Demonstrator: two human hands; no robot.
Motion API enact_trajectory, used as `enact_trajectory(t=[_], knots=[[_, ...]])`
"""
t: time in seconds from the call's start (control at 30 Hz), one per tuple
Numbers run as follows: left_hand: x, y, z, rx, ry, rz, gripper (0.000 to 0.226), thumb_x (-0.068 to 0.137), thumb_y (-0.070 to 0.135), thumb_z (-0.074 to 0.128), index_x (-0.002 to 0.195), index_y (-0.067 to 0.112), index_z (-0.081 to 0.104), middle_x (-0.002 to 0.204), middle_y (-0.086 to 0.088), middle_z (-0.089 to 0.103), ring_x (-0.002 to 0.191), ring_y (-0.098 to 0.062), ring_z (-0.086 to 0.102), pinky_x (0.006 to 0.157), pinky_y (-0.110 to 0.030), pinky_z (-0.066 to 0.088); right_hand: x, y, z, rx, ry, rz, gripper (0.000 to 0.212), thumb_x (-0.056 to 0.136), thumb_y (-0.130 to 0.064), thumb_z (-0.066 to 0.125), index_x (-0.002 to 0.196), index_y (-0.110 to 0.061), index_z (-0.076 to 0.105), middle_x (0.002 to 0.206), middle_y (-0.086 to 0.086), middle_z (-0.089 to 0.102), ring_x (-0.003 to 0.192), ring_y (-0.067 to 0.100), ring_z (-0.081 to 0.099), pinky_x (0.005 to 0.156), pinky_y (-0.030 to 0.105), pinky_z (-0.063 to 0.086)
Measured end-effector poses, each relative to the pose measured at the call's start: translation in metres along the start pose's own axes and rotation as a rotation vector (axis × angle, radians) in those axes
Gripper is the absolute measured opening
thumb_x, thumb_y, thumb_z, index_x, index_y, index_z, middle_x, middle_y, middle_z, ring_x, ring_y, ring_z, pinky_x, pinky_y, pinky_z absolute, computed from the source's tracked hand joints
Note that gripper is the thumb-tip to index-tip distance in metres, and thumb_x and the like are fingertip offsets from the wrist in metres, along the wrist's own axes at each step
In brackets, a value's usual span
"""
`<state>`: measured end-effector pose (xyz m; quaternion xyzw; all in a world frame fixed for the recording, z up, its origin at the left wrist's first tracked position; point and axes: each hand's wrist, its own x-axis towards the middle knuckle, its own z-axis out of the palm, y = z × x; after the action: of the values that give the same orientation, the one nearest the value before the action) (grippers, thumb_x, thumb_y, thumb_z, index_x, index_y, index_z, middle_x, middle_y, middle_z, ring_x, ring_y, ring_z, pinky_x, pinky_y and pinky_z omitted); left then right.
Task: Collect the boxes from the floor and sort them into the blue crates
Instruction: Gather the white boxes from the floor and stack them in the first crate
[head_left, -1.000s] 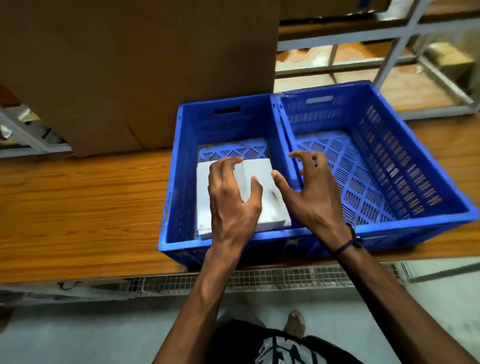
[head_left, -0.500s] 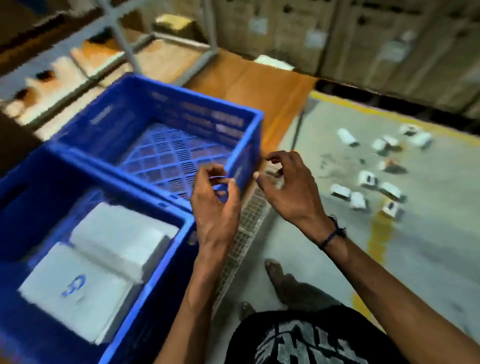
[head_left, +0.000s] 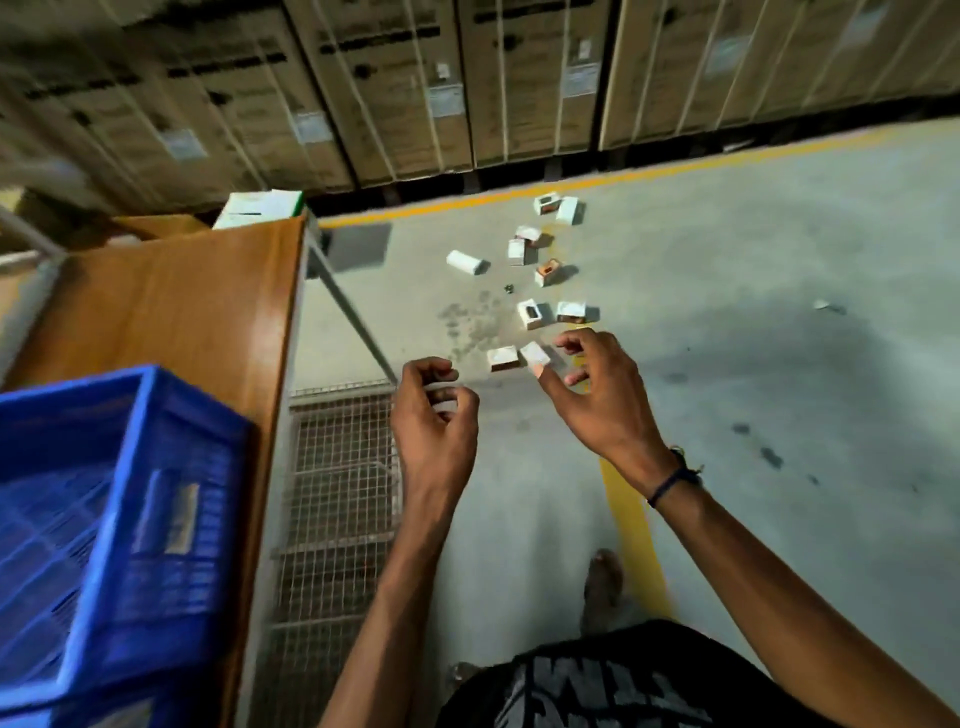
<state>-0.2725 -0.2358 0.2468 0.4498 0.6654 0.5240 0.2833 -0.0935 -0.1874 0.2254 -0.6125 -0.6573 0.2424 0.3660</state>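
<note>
Several small white boxes (head_left: 530, 314) lie scattered on the grey concrete floor ahead of me. Two of the boxes (head_left: 503, 358) lie nearest, just beyond my fingertips in the picture. My left hand (head_left: 434, 415) hangs in the air with its fingers loosely curled and holds nothing. My right hand (head_left: 597, 387) is raised beside it, fingers half spread, also holding nothing. One blue crate (head_left: 119, 525) stands on the wooden table at the lower left; only its right part shows.
The wooden table (head_left: 171, 312) has a metal frame and a wire mesh panel (head_left: 337, 493) below its edge. Tall strapped cartons (head_left: 395, 88) line the far wall behind a yellow floor line (head_left: 631, 525). A white and green carton (head_left: 260, 208) sits past the table's far end.
My view has swung right, from the crates to the floor. Both hands have left the crate, where a white box stays, and now hang over the floor.
</note>
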Motion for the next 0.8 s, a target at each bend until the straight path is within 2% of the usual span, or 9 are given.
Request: enact_trajectory(t=[0.1,0.23,0.37,0.57,0.73,0.8], knots=[[0.015,0.008,0.056,0.016,0.001,-0.032,0.024,0.09,0.004,0.064,0.109,0.018,0.059,0.105,0.003,0.067,0.081,0.002,0.064,0.063,-0.011,0.048,0.029,0.039,-0.03,0.017,0.024,0.025,0.033,0.087,-0.04,0.074,0.114,-0.028,0.06,0.111,-0.011,0.058,0.07,0.005,0.064,0.074,0.039,0.057],[0.037,0.023,0.133,-0.034,-0.027,-0.068,0.024,0.09,0.01,0.064,0.109,0.022,0.058,0.104,0.01,0.066,0.084,-0.006,0.066,0.063,-0.02,0.051,0.079,0.088,-0.069,0.03,0.017,0.046,0.031,0.087,-0.04,0.072,0.114,-0.031,0.058,0.113,-0.013,0.058,0.073,0.005,0.065,0.077,0.038,0.057],[0.06,0.038,0.186,-0.034,-0.022,-0.082,0.023,0.092,0.009,0.064,0.112,0.019,0.058,0.106,0.009,0.066,0.087,-0.004,0.067,0.066,-0.02,0.051,0.13,0.117,-0.096,0.047,0.007,0.081,0.032,0.087,-0.039,0.072,0.114,-0.03,0.058,0.113,-0.011,0.058,0.074,0.006,0.066,0.077,0.037,0.057],[0.117,0.04,0.242,0.0,0.004,-0.114,0.025,0.09,0.007,0.064,0.11,0.02,0.058,0.106,0.006,0.067,0.085,-0.001,0.067,0.061,-0.015,0.047,0.21,0.153,-0.112,0.055,-0.008,0.089,0.034,0.086,-0.037,0.074,0.115,-0.029,0.058,0.111,-0.009,0.058,0.074,0.007,0.066,0.076,0.037,0.057],[0.188,0.024,0.288,-0.002,0.02,-0.165,0.025,0.088,0.009,0.064,0.108,0.023,0.058,0.106,0.006,0.066,0.086,-0.01,0.067,0.07,-0.038,0.056,0.295,0.188,-0.104,0.04,-0.006,0.099,0.033,0.088,-0.039,0.073,0.116,-0.028,0.058,0.113,-0.008,0.057,0.075,0.005,0.065,0.078,0.04,0.057],[0.224,0.019,0.31,-0.013,0.026,-0.175,0.025,0.087,0.008,0.063,0.108,0.022,0.058,0.105,0.004,0.066,0.085,-0.012,0.066,0.07,-0.04,0.057,0.335,0.199,-0.097,0.024,-0.029,0.098,0.033,0.089,-0.039,0.072,0.117,-0.028,0.057,0.113,-0.009,0.056,0.074,0.005,0.065,0.08,0.041,0.057]])
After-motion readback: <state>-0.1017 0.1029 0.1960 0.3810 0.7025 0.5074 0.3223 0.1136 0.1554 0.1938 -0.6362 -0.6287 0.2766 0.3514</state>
